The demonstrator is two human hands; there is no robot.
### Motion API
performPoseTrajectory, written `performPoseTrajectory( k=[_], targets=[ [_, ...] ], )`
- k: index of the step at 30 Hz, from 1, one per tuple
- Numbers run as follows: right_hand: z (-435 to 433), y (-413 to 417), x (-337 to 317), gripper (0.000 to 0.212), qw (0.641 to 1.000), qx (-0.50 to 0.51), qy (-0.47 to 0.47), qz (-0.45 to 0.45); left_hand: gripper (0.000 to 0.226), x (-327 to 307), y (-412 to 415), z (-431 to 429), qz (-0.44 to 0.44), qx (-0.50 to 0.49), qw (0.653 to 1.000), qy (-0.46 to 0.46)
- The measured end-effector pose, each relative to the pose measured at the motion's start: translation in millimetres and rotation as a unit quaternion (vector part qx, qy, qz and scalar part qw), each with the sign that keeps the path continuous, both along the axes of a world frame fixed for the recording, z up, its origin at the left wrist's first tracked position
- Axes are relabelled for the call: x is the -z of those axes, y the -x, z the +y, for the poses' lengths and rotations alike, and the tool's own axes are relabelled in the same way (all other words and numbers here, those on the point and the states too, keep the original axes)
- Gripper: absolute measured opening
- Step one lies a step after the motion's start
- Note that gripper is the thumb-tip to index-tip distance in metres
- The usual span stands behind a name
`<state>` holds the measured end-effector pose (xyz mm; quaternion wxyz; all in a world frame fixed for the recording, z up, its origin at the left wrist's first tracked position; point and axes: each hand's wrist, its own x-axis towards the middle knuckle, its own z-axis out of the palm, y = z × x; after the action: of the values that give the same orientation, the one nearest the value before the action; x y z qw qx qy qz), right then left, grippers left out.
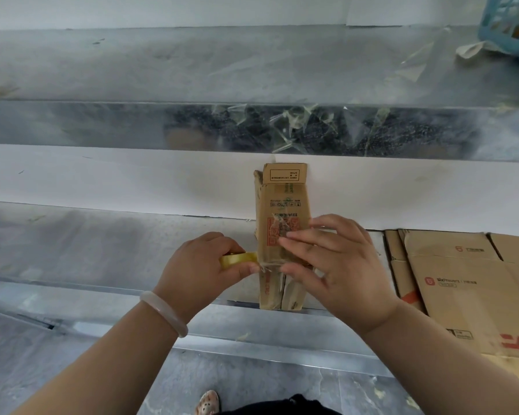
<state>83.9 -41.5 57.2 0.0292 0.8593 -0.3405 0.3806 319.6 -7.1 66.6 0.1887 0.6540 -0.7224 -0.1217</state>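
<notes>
A small brown cardboard box [283, 205] lies lengthwise on the metal bench [102, 244], its far flaps open and its near flaps hanging over the bench edge. My left hand [204, 271] grips a yellowish roll of tape [238, 259] just left of the box, and a strip of clear tape runs from the roll onto the box. My right hand [330, 262] lies on the box with fingers straight, pressing the tape down against the top face. A pale bangle sits on my left wrist.
Flattened cardboard boxes [468, 283] are stacked on the bench at the right. A raised metal shelf [192, 127] with stuck scraps of clear tape runs across above. A blue plastic basket [510, 25] stands at the far right on that shelf. The floor and a sandalled foot show below.
</notes>
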Motion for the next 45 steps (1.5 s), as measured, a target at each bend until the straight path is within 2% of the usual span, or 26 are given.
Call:
performPoseTrajectory(
  k=[5,11,14,18,22,24,27,31,35,38,42,45],
  targets=[
    [4,-27,18,0.027,0.999,-0.022,-0.004,-0.023,0.063,3,-1,0,0.002,-0.006,1.000,0.010],
    [4,-22,27,0.028,1.000,-0.012,0.024,0.001,0.059,1,-1,4,0.054,-0.023,0.998,-0.005],
    [6,-31,19,0.035,0.999,0.004,-0.007,-0.033,0.058,1,-1,4,0.057,-0.026,0.998,0.009],
    [3,-36,18,0.026,0.999,-0.001,-0.016,-0.051,0.057,4,-3,5,0.055,-0.024,0.998,0.022],
    [4,-31,25,0.024,0.997,-0.010,-0.024,-0.070,0.046,11,-9,9,0.138,0.014,0.987,0.080],
    [3,-29,26,0.023,0.997,-0.011,-0.029,-0.077,0.045,17,-13,12,0.143,0.037,0.982,0.118],
    [3,-26,26,0.024,0.996,-0.018,-0.031,-0.077,0.045,21,-17,16,0.123,0.058,0.979,0.150],
    [3,-26,28,0.024,0.995,-0.030,-0.041,-0.087,0.051,21,-21,13,-0.020,0.080,0.982,0.170],
    [2,-27,28,0.025,0.994,-0.036,-0.046,-0.090,0.066,19,-19,10,-0.071,0.096,0.983,0.142],
    [4,-25,29,0.025,0.994,-0.039,-0.055,-0.091,0.064,18,-21,12,-0.048,0.104,0.986,0.118],
    [3,-21,28,0.024,0.994,-0.033,-0.060,-0.084,0.041,16,-30,23,0.046,0.063,0.987,0.143],
    [3,-21,26,0.022,0.995,-0.031,-0.057,-0.081,0.032,18,-33,29,0.080,0.063,0.983,0.155]
  ],
)
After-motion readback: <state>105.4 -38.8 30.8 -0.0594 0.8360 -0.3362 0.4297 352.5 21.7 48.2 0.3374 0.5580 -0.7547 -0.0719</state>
